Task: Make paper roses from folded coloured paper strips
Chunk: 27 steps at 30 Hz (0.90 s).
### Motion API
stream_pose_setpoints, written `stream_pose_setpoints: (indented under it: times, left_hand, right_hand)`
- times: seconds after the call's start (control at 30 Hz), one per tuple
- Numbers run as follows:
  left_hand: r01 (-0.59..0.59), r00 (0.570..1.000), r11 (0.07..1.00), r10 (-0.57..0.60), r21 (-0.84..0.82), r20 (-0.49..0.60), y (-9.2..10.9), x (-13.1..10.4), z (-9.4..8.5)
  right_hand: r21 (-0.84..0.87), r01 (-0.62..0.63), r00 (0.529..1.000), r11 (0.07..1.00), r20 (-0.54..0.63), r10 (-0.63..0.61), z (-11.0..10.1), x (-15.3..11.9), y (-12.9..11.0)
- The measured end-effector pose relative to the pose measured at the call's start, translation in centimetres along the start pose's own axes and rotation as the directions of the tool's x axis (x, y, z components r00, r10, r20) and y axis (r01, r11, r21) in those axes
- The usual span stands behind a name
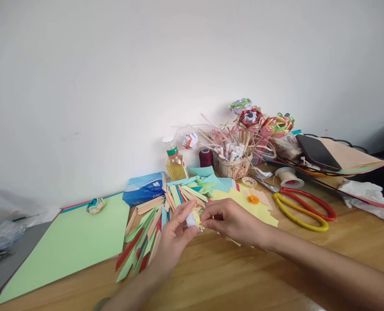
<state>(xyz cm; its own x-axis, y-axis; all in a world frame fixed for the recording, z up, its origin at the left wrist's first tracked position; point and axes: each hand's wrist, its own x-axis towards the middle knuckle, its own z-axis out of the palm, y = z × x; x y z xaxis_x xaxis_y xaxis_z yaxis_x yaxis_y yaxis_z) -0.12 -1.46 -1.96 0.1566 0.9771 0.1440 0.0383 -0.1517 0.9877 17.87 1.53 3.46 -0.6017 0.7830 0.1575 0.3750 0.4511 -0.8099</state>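
Between my two hands is a small white and pale yellow paper flower (192, 219), partly covered by the fingers. My left hand (178, 229) holds it from the left, thumb below and fingers behind, with a ring on one finger. From the right, my right hand (227, 218) pinches the flower's edge between thumb and fingertips. Folded paper strips (146, 239) in green, peach, red and blue lie behind and left of my left hand. Under and beyond my right hand are yellow paper pieces (263, 214), with a small orange paper curl (253, 199) on them.
Green paper sheets (82, 246) cover the left, with a small folded paper piece (95, 205). A blue tissue pack (145, 188), a bottle (175, 166) and a basket (234, 167) of paper flowers line the wall. Red-and-yellow-handled scissors (303, 207) and a spool (289, 178) lie right.
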Motion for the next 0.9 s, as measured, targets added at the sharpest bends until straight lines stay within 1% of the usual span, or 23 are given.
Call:
stream_pose_setpoints:
  times: [0.1, 0.23, 0.4, 0.57, 0.67, 0.8, 0.9]
  left_hand:
    - [-0.008, 1.0, 1.0, 0.008, 0.003, 0.01, -0.11, 0.01, -0.06]
    - [-0.012, 1.0, 1.0, 0.013, -0.019, 0.021, 0.2, -0.02, 0.22]
    - [-0.018, 0.999, 1.0, 0.019, -0.024, 0.037, 0.47, -0.09, 0.36]
    - [-0.014, 0.999, 1.0, 0.015, -0.02, 0.046, 0.03, 0.04, -0.01]
    - [-0.003, 0.999, 1.0, 0.004, -0.012, 0.038, -0.12, 0.13, -0.07]
    - [-0.01, 0.999, 1.0, 0.011, -0.021, 0.031, 0.16, 0.1, 0.24]
    - [-0.004, 0.999, 0.999, 0.006, -0.043, 0.034, 0.48, 0.04, 0.47]
  right_hand:
    - [-0.077, 0.056, 0.998, 0.995, 0.013, -0.055, -0.22, 0.03, -0.03]
    - [-0.15, 0.047, 0.998, 0.988, -0.031, -0.052, 0.02, 0.07, 0.12]
    - [-0.151, 0.027, 0.997, 0.988, -0.061, -0.037, 0.32, 0.11, 0.2]
    - [-0.131, 0.056, 0.998, 0.99, -0.008, -0.057, -0.26, 0.1, -0.01]
    - [-0.147, 0.076, 0.997, 0.986, 0.017, -0.074, -0.48, 0.1, 0.0]
    - [-0.192, 0.057, 0.998, 0.98, -0.028, -0.064, -0.16, 0.14, 0.2]
    - [-0.194, 0.039, 0.997, 0.98, -0.061, -0.052, 0.21, 0.15, 0.26]
